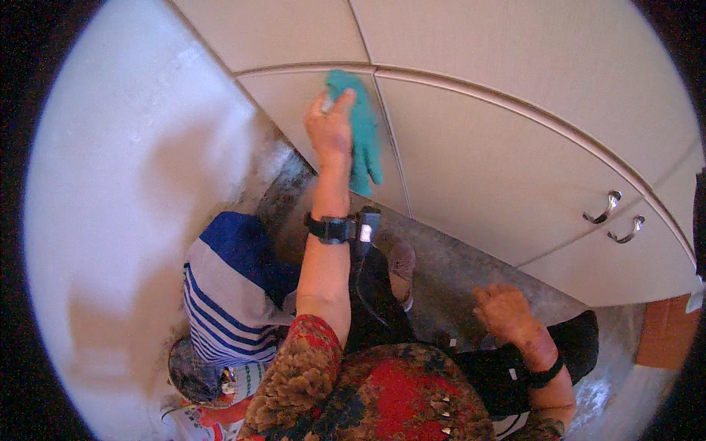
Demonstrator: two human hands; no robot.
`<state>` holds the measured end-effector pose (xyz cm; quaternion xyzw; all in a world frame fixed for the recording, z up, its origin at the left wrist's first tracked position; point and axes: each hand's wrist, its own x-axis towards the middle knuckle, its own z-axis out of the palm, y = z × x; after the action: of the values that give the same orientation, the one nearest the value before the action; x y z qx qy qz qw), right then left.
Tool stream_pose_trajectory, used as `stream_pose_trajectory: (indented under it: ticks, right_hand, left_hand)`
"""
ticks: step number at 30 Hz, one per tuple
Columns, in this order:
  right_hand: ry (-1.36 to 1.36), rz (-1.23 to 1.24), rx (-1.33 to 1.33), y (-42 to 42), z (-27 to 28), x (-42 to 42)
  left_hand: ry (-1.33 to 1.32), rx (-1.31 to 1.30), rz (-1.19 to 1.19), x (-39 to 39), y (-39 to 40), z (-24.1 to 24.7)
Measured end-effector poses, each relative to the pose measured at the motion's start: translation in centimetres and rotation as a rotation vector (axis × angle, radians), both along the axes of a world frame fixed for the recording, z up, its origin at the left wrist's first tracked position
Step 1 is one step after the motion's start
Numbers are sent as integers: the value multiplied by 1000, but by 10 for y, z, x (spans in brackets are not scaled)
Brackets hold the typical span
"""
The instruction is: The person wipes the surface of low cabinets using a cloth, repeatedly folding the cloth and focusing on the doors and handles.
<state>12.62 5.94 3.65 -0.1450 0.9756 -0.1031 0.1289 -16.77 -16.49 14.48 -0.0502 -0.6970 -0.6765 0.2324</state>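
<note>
My left hand (329, 132) grips a teal cloth (364, 127) against a pale cabinet door (309, 105), just under the horizontal rail. The cloth hangs down past my wrist on the right, its lower end near the door's bottom edge. A dark strap with a small device (336, 229) circles my left forearm. My right hand (504, 311) holds nothing and hovers or rests by my bent right knee (579, 342); whether it touches the leg I cannot tell. A black band (543, 375) is around that wrist.
To the right, two curved metal handles (606, 208) (629, 230) stick out from neighbouring doors. A white wall (138, 165) meets the cabinet at left. Close on my left is another person in a striped top (231, 308). A brown box (667, 331) stands at far right on the grey floor (441, 259).
</note>
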Motion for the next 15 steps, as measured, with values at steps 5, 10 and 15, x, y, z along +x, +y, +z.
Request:
stream_pose_trajectory:
  ticks: [5, 10, 15]
  right_hand:
    - [-26, 38, 45, 1, -8, -8]
    - [-63, 33, 71, -8, 0, -13]
    - [-46, 66, 48, -8, -10, -17]
  left_hand:
    - [82, -324, 51, 16, 28, -24]
    - [-45, -203, 117, -19, -2, -24]
    - [141, -356, 248, 7, 20, -18]
